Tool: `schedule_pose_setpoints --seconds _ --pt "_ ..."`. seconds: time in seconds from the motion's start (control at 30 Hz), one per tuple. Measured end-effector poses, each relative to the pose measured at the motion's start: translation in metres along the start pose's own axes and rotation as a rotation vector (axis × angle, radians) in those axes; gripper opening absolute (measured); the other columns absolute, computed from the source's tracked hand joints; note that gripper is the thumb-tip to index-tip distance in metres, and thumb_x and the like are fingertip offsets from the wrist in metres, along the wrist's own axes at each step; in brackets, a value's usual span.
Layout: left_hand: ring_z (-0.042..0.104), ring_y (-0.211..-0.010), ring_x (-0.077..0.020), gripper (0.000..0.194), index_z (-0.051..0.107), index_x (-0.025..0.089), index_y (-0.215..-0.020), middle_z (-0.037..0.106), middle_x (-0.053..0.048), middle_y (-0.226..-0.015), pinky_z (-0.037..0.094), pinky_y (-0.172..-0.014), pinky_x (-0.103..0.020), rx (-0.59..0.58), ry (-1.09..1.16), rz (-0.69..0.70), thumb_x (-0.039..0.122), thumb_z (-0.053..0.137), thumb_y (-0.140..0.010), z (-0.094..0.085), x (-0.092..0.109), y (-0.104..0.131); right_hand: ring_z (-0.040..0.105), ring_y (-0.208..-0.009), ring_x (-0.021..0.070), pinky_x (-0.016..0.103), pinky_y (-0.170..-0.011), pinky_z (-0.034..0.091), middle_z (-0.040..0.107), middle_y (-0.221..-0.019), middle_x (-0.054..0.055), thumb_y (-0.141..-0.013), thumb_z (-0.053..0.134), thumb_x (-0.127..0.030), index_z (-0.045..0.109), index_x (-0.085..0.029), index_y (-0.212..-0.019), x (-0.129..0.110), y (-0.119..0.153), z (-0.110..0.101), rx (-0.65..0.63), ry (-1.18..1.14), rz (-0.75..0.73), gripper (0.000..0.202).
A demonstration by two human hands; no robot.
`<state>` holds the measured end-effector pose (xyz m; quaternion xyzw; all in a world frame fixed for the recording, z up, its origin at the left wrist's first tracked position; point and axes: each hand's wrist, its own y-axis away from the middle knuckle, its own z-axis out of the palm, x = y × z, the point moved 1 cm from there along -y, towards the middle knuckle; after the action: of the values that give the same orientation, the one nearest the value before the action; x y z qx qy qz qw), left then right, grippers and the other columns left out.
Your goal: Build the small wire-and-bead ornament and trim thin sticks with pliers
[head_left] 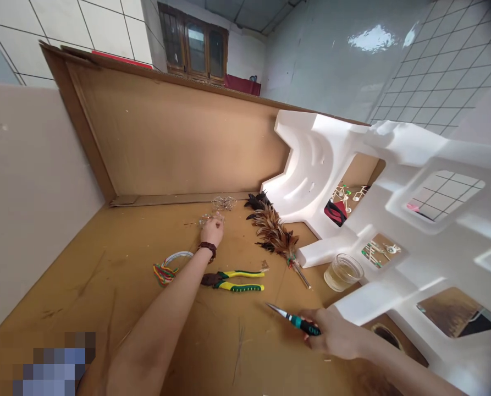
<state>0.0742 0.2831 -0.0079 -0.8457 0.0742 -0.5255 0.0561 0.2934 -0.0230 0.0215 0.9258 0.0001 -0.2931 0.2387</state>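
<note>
My left hand, with a dark bracelet at the wrist, reaches to the far part of the table. Its fingers are bent together beside a small tangle of shiny, clear-looking bits; whatever they pinch is hidden. Just beyond lies a loose bundle of thin wire. Near the front right, my right hand grips a pointed tool with a silver tapered tip and a teal-and-black handle. Its tip points left, above the table. Pliers with yellow-and-green handles lie open beside my left forearm.
A brown feather duster lies near a glass of yellowish liquid. A white foam mould stands along the right. Coloured strands lie left of my forearm, thin wires in front. Cardboard walls the back.
</note>
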Motion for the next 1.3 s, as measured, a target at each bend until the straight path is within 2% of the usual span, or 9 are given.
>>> schedule_pose_setpoints --seconds 0.1,0.33,0.4,0.57,0.67,0.9,1.13,1.23,1.3 --pt "0.057 -0.068 -0.0156 0.011 0.058 0.016 -0.072 0.061 -0.003 -0.070 0.044 -0.065 -0.026 -0.077 0.046 0.068 0.025 0.052 -0.072 -0.016 0.034 0.044 0.047 -0.055 0.0099 0.018 -0.047 0.034 0.054 -0.063 -0.001 -0.069 0.049 -0.023 0.053 -0.017 -0.082 0.015 0.002 -0.022 -0.001 -0.126 0.076 0.015" --pt "0.061 -0.079 -0.0135 0.010 0.055 0.016 -0.062 0.064 -0.003 -0.084 0.045 -0.066 -0.019 -1.292 0.476 0.470 0.019 0.056 -0.071 0.007 0.106 0.283 0.055 -0.057 0.0134 0.020 -0.047 0.041 0.056 -0.064 0.002 -0.071 0.048 -0.026 0.051 -0.016 -0.091 0.012 0.006 -0.074 0.106 -0.191 0.127 0.023" --pt "0.060 -0.089 -0.0158 0.011 0.053 0.015 -0.057 0.063 -0.004 -0.090 0.046 -0.068 -0.019 -1.425 0.408 0.521 0.015 0.059 -0.067 0.011 0.113 0.315 0.056 -0.058 0.0139 0.020 -0.047 0.041 0.056 -0.065 0.002 -0.071 0.048 -0.026 0.052 -0.015 -0.090 0.001 0.012 -0.078 0.116 -0.184 0.086 0.022" --pt "0.062 -0.079 -0.0154 0.005 0.057 0.015 -0.070 0.062 -0.008 -0.092 0.047 -0.066 -0.023 -1.089 0.383 0.317 0.019 0.057 -0.068 -0.019 0.109 0.288 0.054 -0.059 0.0135 0.021 -0.050 0.040 0.056 -0.066 0.001 -0.068 0.050 -0.024 0.054 -0.016 -0.087 -0.014 0.025 -0.059 0.205 -0.143 -0.025 0.021" --pt "0.061 -0.058 -0.0124 0.016 0.052 0.015 -0.075 0.061 -0.003 -0.067 0.046 -0.057 -0.024 -0.866 0.568 -0.066 0.031 0.055 -0.072 -0.031 0.083 0.257 0.054 -0.063 0.0135 0.022 -0.052 0.041 0.057 -0.076 0.002 -0.065 0.050 -0.022 0.053 -0.016 -0.090 -0.021 0.019 -0.036 0.204 -0.296 -0.104 0.025" --pt "0.061 -0.065 -0.0126 0.033 0.053 0.015 -0.074 0.061 -0.002 -0.072 0.047 -0.062 -0.024 -0.422 0.696 -0.267 0.039 0.069 -0.059 -0.046 0.013 0.223 0.052 -0.063 0.0135 0.023 -0.056 0.040 0.056 -0.075 0.002 -0.067 0.045 -0.023 0.050 -0.016 -0.090 -0.047 -0.023 0.025 0.152 -0.549 -0.249 0.025" --pt "0.057 -0.053 -0.0094 0.033 0.050 0.016 -0.068 0.059 0.002 -0.058 0.043 -0.055 -0.022 -0.601 0.538 -0.355 0.042 0.067 -0.060 -0.080 0.011 0.251 0.051 -0.067 0.0153 0.023 -0.058 0.034 0.060 -0.079 0.003 -0.067 0.049 -0.026 0.056 -0.018 -0.094 -0.024 -0.017 0.030 0.405 0.018 -0.036 0.029" --pt "0.057 -0.050 -0.0111 0.033 0.056 0.015 -0.070 0.060 0.001 -0.058 0.042 -0.052 -0.023 -1.348 0.454 -0.424 0.039 0.072 -0.055 -0.081 0.005 0.296 0.053 -0.069 0.0160 0.023 -0.060 0.034 0.061 -0.083 0.004 -0.068 0.049 -0.026 0.056 -0.018 -0.097 -0.016 -0.007 0.030 0.388 0.048 -0.043 0.031" --pt "0.054 -0.047 -0.0099 0.037 0.056 0.015 -0.065 0.058 0.002 -0.054 0.041 -0.049 -0.022 -1.471 0.388 -0.467 0.039 0.076 -0.046 -0.075 -0.007 0.318 0.053 -0.069 0.0157 0.023 -0.060 0.034 0.061 -0.082 0.003 -0.068 0.049 -0.026 0.056 -0.018 -0.096 -0.014 -0.004 0.032 0.351 0.013 -0.058 0.030"
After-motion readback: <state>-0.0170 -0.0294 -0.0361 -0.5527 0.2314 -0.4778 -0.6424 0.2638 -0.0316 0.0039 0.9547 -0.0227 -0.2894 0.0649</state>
